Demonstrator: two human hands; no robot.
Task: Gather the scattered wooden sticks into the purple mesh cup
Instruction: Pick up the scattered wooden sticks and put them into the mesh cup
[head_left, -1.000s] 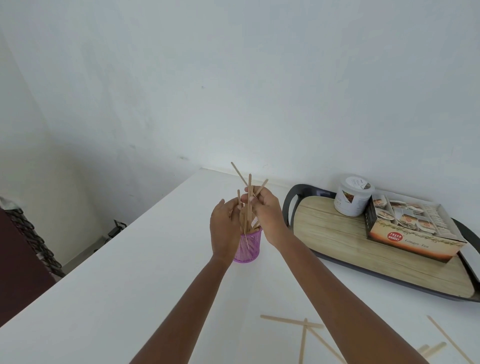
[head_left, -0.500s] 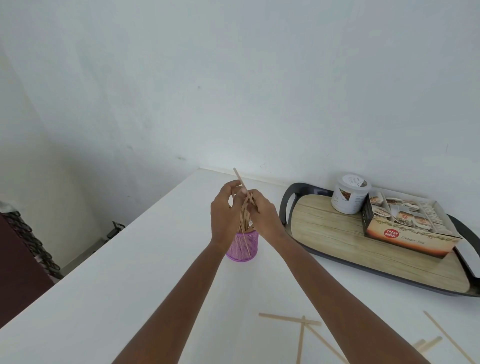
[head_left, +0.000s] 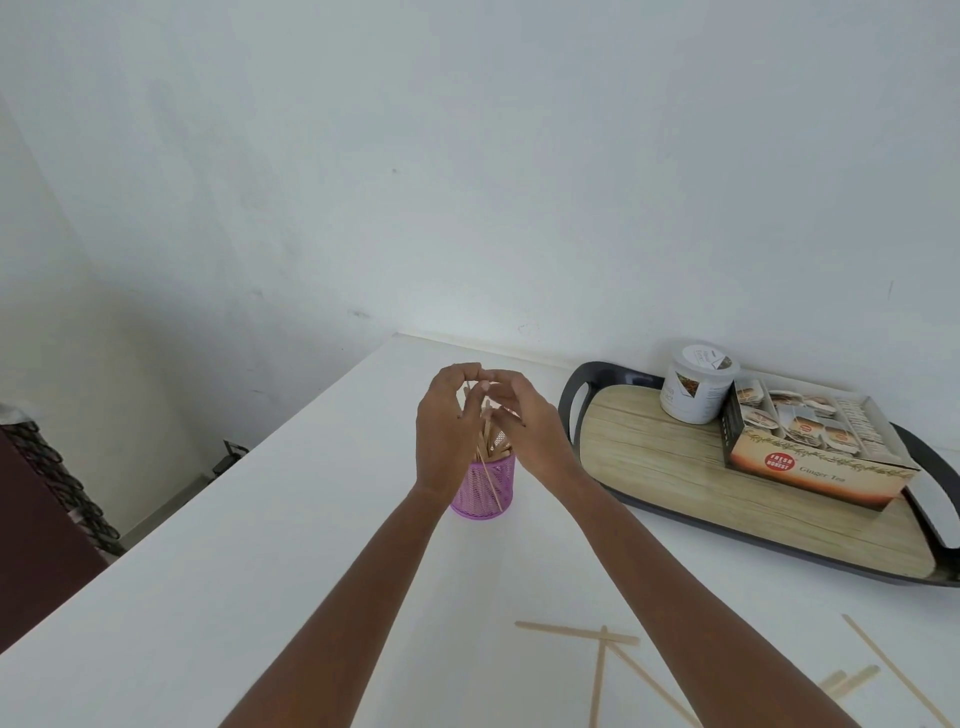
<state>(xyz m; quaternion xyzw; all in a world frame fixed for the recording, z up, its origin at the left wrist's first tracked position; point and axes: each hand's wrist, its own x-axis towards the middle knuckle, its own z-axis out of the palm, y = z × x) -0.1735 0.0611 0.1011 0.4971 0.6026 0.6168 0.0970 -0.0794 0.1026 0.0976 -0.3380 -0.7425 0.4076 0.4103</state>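
The purple mesh cup (head_left: 485, 492) stands on the white table (head_left: 260, 571) with a bundle of wooden sticks (head_left: 490, 435) upright in it. My left hand (head_left: 444, 431) and my right hand (head_left: 524, 423) cup the stick tops from either side, fingertips meeting above them. One thin stick leans down the front of the cup. Several loose sticks (head_left: 576, 633) lie flat on the table near the bottom edge, right of my forearms, with more sticks (head_left: 852, 680) further right.
A dark-rimmed wooden tray (head_left: 675, 467) sits at the right, holding a white lidded tub (head_left: 696, 382) and an open box of tea sachets (head_left: 810, 447). The wall is just behind the table. The table's left edge drops to the floor beside dark furniture (head_left: 41, 499).
The sticks that fanned out above my hands have gone down into the cup. Both hands have closed in over the stick tops.
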